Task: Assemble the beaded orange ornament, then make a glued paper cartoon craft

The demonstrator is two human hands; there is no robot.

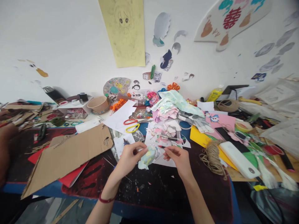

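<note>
Between the fingers of my left hand (135, 154) is a crumpled pale green and yellow piece (149, 156), of cloth or soft paper. My right hand (176, 155) is closed in a pinch just to the right of it. Something small and red shows at the right fingertips, but I cannot make out what it is. Behind my hands, white paper (151, 132) carries a heap of pink, white and grey scraps (167, 129). Scissors with red and yellow handles (132, 128) lie beyond my left hand.
A large cardboard sheet (70, 155) covers the left of the dark mat. Twine (213, 157) and a white power bank (239, 159) lie on the right. At the back are a round tan bowl (98, 105) and pale patterned cloth (179, 101). Another person's arm (8, 140) shows at far left.
</note>
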